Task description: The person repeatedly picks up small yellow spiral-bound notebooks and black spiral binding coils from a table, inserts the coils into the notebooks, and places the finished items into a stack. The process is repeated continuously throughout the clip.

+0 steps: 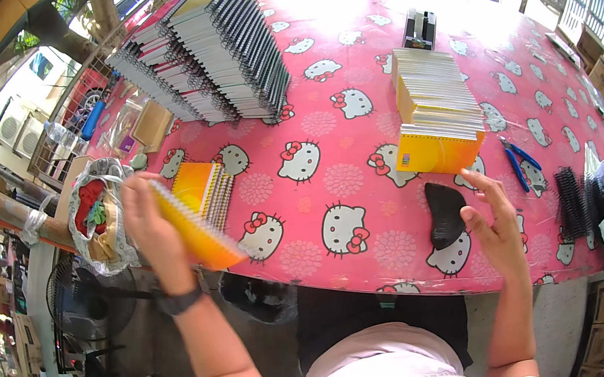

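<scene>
My left hand (pixel 148 227) grips a yellow-orange spiral notebook (pixel 195 232), tilted on edge over the table's left front. Just behind it lies a small stack of orange spiral notebooks (pixel 202 188). My right hand (pixel 495 218) hovers with fingers apart near the table's front right and holds nothing. It is next to a black curved bundle of binding combs (pixel 445 212), which lies just in front of a leaning row of yellow unbound booklets (pixel 437 110).
The table carries a pink cat-print cloth (pixel 332 184). Tall rows of bound spiral notebooks (pixel 211 54) stand at the back left. Blue-handled pliers (pixel 520 160) and more black combs (pixel 571 203) lie at the right. A plastic bag of items (pixel 100 219) hangs at the left edge.
</scene>
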A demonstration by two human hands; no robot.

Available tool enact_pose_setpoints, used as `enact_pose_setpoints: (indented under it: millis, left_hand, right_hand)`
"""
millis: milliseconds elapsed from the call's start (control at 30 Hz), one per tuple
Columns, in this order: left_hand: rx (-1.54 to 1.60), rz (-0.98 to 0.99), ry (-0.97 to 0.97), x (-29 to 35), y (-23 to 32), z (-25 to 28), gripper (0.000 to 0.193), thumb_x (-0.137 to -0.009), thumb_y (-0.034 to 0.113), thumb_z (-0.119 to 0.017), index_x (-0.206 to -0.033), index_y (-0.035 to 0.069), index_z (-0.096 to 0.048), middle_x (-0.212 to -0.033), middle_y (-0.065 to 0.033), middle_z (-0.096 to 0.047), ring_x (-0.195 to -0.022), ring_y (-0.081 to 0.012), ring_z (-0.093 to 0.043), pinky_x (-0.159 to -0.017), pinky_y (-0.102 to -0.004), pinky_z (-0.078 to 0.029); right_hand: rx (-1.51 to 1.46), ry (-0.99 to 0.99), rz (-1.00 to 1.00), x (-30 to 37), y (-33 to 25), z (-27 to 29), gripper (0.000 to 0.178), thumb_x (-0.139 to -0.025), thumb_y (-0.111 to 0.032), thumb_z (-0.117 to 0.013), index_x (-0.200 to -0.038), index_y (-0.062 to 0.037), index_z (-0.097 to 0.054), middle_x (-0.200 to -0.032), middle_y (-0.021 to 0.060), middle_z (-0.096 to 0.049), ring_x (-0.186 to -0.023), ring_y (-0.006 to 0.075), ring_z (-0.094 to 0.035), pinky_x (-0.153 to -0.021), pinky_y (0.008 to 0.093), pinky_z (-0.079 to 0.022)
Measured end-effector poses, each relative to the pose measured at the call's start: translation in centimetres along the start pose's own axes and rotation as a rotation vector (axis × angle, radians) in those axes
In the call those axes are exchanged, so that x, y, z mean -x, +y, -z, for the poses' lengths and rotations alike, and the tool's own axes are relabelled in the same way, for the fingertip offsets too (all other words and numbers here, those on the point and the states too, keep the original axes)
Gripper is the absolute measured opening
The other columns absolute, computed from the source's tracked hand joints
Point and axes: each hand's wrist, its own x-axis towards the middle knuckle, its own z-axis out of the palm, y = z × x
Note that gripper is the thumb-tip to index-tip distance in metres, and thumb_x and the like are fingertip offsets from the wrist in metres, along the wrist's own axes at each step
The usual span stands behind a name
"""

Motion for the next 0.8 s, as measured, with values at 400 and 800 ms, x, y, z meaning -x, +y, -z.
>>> enact_pose_setpoints:
  millis: [400, 800]
  left_hand:
    - [-0.570, -0.233, -0.703, -4.0, -13.8, -3.6, 0.038, -0.096, 0.039, -0.048, -0.117, 0.009, -0.060, -0.116, -0.0129, -0.061, -0.118, -0.0284, -0.049, -0.105, -0.0530, -0.024]
    - [0.108, -0.682, -0.716, 8.6, 5.0, -24.1, 0.022, -0.083, 0.021, -0.067, -0.100, 0.007, -0.069, -0.104, -0.0066, -0.066, -0.106, -0.0263, -0.056, -0.095, -0.0419, -0.038]
  right_hand:
    - [0.406, -0.128, 0.122, 2.2, 5.5, -2.3, 0.072, -0.056, -0.032, -0.086, -0.120, -0.0127, -0.059, -0.140, 0.0196, -0.040, -0.121, 0.0401, -0.041, -0.102, 0.0484, -0.036]
    - [0.380, 0.294, -0.055, 3.6, 9.9, 3.5, 0.070, -0.069, -0.053, -0.077, -0.115, -0.0032, -0.058, -0.132, 0.0221, -0.050, -0.123, 0.0387, -0.044, -0.101, 0.0484, -0.036]
